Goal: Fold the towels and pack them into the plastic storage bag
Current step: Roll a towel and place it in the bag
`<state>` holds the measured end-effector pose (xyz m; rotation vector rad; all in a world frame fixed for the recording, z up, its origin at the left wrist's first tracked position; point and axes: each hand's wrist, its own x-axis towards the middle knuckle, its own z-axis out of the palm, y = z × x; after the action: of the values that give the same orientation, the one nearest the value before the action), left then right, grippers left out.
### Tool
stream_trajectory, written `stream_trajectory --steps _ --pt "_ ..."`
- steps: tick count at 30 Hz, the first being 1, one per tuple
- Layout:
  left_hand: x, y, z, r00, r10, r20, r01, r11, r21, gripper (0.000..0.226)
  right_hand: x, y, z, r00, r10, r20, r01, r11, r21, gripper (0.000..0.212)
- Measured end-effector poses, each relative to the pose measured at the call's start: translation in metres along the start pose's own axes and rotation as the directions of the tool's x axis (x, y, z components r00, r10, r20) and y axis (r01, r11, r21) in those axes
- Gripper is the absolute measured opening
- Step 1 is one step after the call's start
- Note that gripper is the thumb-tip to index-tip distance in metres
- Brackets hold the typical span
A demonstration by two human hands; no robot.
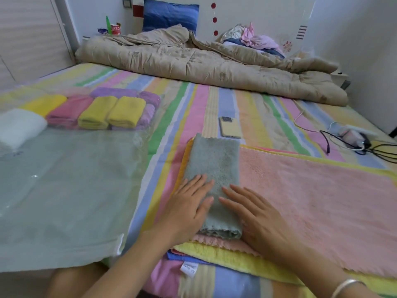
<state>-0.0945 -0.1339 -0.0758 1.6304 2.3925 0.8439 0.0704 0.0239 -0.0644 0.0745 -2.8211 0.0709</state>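
Squarely under both hands lies the grey towel (214,181), folded into a long narrow strip on the left end of a spread pink towel (311,194). The left hand (189,207) lies flat on the grey towel's near left part with fingers straight and holds nothing. The right hand (257,220) is flat too, fingers extended, its fingertips on the grey towel's right edge and its palm on the pink one. A bracelet (345,286) circles the right wrist.

Beneath the grey towel and the pink one, a yellow towel (225,257) shows its near edge, and a blue towel (174,255) peeks out below that.

Left of the grey towel, the plastic storage bag (64,190) lies flat on the striped sheet (193,104). At its far end sit folded towels (126,111) in white, yellow, pink and purple.

Just beyond the grey towel's far end rests a phone (230,127). Farther right of it lies a tangle of cables (352,138), and well beyond it a rumpled beige quilt (204,67).
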Motion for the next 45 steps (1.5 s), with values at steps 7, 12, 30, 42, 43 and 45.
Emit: stream_trajectory --steps 7,12,30,42,43,45 --pt "-0.025 0.029 -0.014 0.971 0.157 -0.182 -0.158 0.987 0.008 0.064 0.0 -0.014 -0.01 0.982 0.04 -0.183 -0.006 0.983 0.186 0.036" --pt "-0.032 0.03 -0.013 0.924 0.171 -0.342 -0.132 0.982 0.134 0.05 -0.002 -0.013 -0.024 0.943 0.243 -0.225 -0.155 0.925 0.348 0.031" --pt "-0.028 0.028 -0.007 0.871 -0.452 -0.191 0.338 0.835 -0.435 0.023 -0.02 -0.031 -0.042 0.557 0.723 0.409 -0.664 0.091 0.743 0.018" --pt "-0.044 0.036 -0.009 0.871 0.472 -0.138 -0.398 0.841 0.366 0.048 -0.009 -0.024 -0.037 0.553 0.737 0.389 -0.677 0.125 0.725 0.014" --pt "-0.042 0.032 -0.008 0.892 0.436 -0.118 -0.374 0.859 0.35 0.053 -0.009 -0.024 -0.038 0.567 0.729 0.383 -0.671 0.139 0.729 0.015" --pt "-0.038 0.029 -0.01 0.914 0.394 -0.102 -0.346 0.884 0.313 0.062 -0.008 -0.023 -0.041 0.634 0.697 0.335 -0.632 0.217 0.744 0.015"
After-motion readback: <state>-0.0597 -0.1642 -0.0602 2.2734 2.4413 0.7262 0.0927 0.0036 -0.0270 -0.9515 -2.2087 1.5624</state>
